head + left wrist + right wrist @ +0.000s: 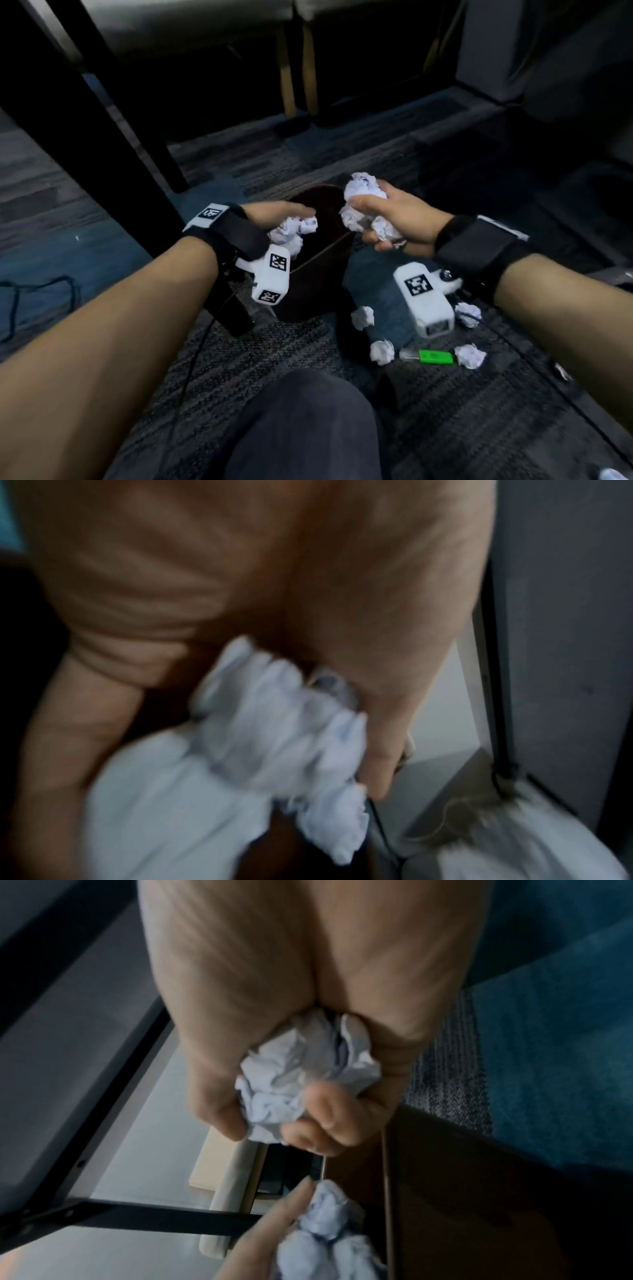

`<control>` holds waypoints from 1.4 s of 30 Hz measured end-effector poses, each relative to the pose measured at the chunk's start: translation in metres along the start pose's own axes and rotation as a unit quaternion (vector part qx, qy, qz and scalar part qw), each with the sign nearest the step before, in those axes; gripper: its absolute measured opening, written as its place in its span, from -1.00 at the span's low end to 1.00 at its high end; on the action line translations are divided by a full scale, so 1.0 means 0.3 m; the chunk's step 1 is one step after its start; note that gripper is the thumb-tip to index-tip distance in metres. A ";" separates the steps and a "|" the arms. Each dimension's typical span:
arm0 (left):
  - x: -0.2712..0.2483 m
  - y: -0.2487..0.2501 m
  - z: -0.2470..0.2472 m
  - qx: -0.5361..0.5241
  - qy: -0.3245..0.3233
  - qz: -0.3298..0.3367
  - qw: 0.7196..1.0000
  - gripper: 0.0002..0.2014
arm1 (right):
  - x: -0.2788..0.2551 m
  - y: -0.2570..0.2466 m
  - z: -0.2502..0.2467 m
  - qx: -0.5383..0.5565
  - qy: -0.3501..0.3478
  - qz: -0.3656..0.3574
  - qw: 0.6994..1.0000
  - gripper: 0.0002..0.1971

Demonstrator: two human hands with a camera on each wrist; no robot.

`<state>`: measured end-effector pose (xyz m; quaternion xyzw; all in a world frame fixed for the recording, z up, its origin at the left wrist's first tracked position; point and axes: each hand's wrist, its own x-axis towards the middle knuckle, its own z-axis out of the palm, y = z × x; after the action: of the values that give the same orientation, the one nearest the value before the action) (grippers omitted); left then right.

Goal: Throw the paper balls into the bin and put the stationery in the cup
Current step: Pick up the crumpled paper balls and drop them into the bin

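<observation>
Left hand (274,214) and right hand (397,219), fingers clenched around crumpled paper balls (364,195), held over the dark brown bin (318,274). Four loose balls (382,351) and a green marker (435,356) lie on the carpet (462,428).

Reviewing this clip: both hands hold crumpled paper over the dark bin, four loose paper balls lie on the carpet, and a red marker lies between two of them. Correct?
Not quite: the marker is green, not red, as the head view shows. The rest stands: the left hand and right hand hold crumpled paper over the bin, and four loose paper balls lie on the carpet.
</observation>
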<state>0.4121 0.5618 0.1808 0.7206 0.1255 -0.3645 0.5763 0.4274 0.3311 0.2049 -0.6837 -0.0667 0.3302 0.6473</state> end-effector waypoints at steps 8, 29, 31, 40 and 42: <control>-0.088 -0.025 0.033 0.041 0.264 0.024 0.963 -0.61 | 0.150 -0.065 0.113 0.093 -0.105 0.126 0.982 -0.62; -0.106 0.139 0.155 0.134 0.228 0.169 0.950 -0.85 | -0.294 0.038 -0.330 -0.155 0.082 0.181 0.968 -0.73; -0.093 0.239 0.251 0.188 0.168 0.181 0.951 -0.82 | -0.478 0.134 -0.523 -0.404 0.085 0.257 0.874 -0.69; 0.032 0.431 1.130 0.552 -0.163 0.300 0.761 -0.72 | -1.286 0.641 -0.967 -0.484 0.171 0.432 0.741 -0.88; 0.075 0.348 1.323 0.624 -0.222 0.304 0.685 -0.71 | -1.433 0.795 -0.910 -0.456 0.158 0.442 0.756 -0.87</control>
<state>0.3395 0.1586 0.2152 0.8101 -0.4887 -0.3130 0.0834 0.1617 -0.1580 0.1250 -0.8937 0.2036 0.3975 0.0414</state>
